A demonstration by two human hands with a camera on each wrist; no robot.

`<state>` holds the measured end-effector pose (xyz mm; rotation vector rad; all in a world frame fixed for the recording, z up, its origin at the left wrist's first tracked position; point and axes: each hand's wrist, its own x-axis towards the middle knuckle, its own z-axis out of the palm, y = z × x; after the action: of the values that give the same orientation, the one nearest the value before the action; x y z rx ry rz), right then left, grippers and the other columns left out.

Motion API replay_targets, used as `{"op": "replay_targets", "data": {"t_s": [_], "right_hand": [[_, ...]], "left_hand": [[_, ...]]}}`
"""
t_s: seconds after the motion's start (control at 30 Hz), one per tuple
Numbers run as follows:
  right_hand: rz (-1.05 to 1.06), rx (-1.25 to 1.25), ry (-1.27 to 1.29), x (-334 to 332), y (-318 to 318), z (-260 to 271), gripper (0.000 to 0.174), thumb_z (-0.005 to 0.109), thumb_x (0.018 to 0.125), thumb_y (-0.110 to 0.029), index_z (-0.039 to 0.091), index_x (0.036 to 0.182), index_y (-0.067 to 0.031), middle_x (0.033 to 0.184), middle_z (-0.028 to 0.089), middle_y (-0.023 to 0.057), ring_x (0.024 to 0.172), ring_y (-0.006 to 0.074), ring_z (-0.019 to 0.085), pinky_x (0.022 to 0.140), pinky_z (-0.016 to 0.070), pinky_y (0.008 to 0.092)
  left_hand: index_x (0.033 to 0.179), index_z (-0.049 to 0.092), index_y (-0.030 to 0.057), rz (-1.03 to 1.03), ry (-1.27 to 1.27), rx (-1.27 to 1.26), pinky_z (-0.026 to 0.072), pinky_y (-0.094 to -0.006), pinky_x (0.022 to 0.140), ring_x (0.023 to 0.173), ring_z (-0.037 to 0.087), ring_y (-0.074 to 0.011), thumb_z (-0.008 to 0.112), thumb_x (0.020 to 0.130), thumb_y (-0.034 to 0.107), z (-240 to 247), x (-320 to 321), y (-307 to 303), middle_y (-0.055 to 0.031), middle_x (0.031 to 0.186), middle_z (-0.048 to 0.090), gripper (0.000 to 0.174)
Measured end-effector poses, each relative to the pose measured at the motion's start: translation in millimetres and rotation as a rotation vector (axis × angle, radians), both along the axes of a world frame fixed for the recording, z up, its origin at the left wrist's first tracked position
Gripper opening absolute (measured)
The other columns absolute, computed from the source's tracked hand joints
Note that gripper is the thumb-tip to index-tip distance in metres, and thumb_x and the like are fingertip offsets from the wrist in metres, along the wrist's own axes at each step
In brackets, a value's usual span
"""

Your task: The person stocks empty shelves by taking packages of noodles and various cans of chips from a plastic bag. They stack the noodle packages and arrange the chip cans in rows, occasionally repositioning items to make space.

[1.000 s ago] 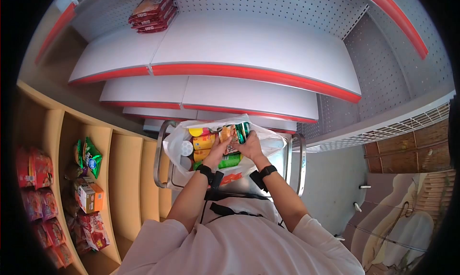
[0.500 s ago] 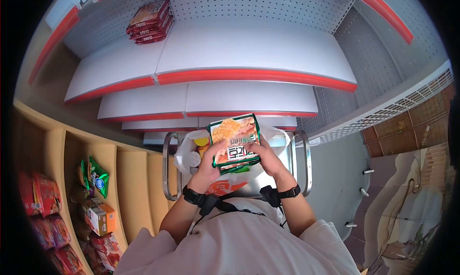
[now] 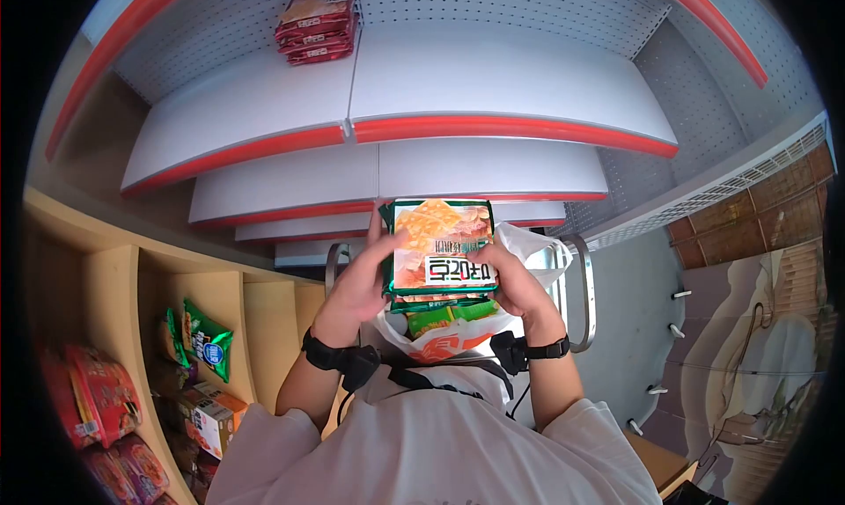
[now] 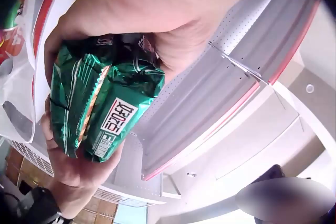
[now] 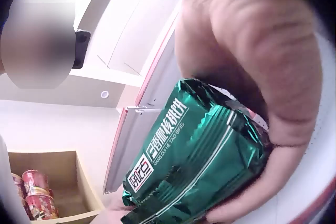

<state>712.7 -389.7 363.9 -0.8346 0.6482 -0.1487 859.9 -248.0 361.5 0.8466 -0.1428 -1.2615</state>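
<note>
Both hands hold a small stack of green biscuit packets (image 3: 443, 241) over the white plastic bag (image 3: 396, 333). My left hand (image 3: 356, 281) grips the left side, thumb across the top packet. From the right side, my right hand (image 3: 518, 285) grips it with its thumb on the printed front. In the left wrist view two packet ends (image 4: 118, 119) show side by side, creased and shiny green. The right wrist view shows a packet's printed long side (image 5: 173, 145) under the curled right hand (image 5: 252, 50). A green package (image 3: 453, 318) shows in the bag below.
White shelves with red edges (image 3: 510, 127) stand ahead, the upper one bearing a stack of red packets (image 3: 319, 21). On the left, a wooden shelf (image 3: 123, 285) holds snack bags (image 3: 207, 338) and red packs (image 3: 101, 395). The bag sits in a metal-railed cart (image 3: 578, 298).
The hands have lifted the green biscuit packets out of the bag and raised them toward the shelves. The head view has shifted, with the red stack now farther right.
</note>
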Motion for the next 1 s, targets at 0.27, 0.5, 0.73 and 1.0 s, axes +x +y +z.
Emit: {"op": "replay_targets", "data": {"t_s": [0.27, 0.5, 0.73, 1.0], "right_hand": [[0.164, -0.026, 0.087, 21.6, 13.3, 3.5, 0.045, 0.053, 0.083, -0.027, 0.043, 0.119, -0.0022, 0.096, 0.063, 0.0138, 0.08, 0.0229, 0.066, 0.059, 0.0598, 0.0393], [0.161, -0.092, 0.042, 22.2, 11.2, 28.7, 0.056, 0.052, 0.085, -0.024, 0.03, 0.134, -0.0099, 0.115, 0.055, 0.0147, 0.092, 0.0272, 0.064, 0.056, 0.0598, 0.0427], [0.267, -0.213, 0.083, 24.1, -0.3, 25.1, 0.059, 0.052, 0.087, -0.027, 0.025, 0.137, -0.013, 0.125, 0.047, 0.0136, 0.105, 0.0281, 0.058, 0.056, 0.0594, 0.0419], [0.194, -0.213, -0.145, 22.8, -11.3, 9.4, 0.081, 0.056, 0.084, -0.042, 0.016, 0.143, -0.0026, 0.138, 0.031, 0.0154, 0.106, 0.0251, 0.055, 0.083, 0.0526, 0.0368]], "left_hand": [[0.134, 0.033, 0.0107, -0.066, 0.095, 0.051, 0.0472, -0.0357, 0.092, 0.113, 0.053, -0.0228, 0.053, 0.088, 0.019, -16.4, 32.5, 20.1, -0.0109, 0.126, 0.049, 0.051], [0.127, 0.044, 0.0035, -0.024, 0.197, 0.029, 0.0474, -0.0345, 0.092, 0.106, 0.058, -0.0227, 0.055, 0.088, 0.025, -7.3, 16.8, 14.7, -0.012, 0.121, 0.056, 0.045], [0.122, 0.051, 0.0013, 0.167, 0.006, 0.07, 0.047, -0.0346, 0.091, 0.108, 0.058, -0.0217, 0.052, 0.09, 0.027, 19.3, -6.7, 14.9, -0.0105, 0.121, 0.058, 0.041], [0.133, 0.04, 0.0033, 0.421, 0.269, 0.104, 0.0381, -0.0353, 0.101, 0.116, 0.05, -0.0209, 0.058, 0.076, -0.004, 21.1, -9.3, 11.9, -0.0118, 0.13, 0.05, 0.06]]}}
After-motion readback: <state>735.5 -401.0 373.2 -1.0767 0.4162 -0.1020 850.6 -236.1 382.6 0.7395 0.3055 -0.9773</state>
